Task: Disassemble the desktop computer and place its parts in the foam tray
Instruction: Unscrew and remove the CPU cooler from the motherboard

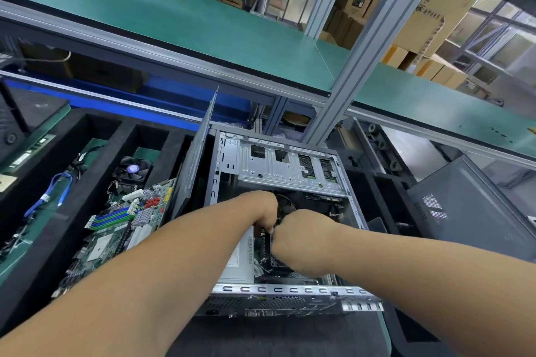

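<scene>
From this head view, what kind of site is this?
Likely an electronics teardown or assembly line: green-matted workbench on an aluminium frame, stacked cardboard boxes, and a foam tray beside the open computer case.

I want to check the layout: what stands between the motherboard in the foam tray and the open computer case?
In the head view, a grey side panel stands tilted between the motherboard and the computer case.

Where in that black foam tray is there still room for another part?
The foam tray's far slot ends look bare, beyond the fan and blue cable. The motherboard fills its slot, and both hands crowd the computer case.
</scene>
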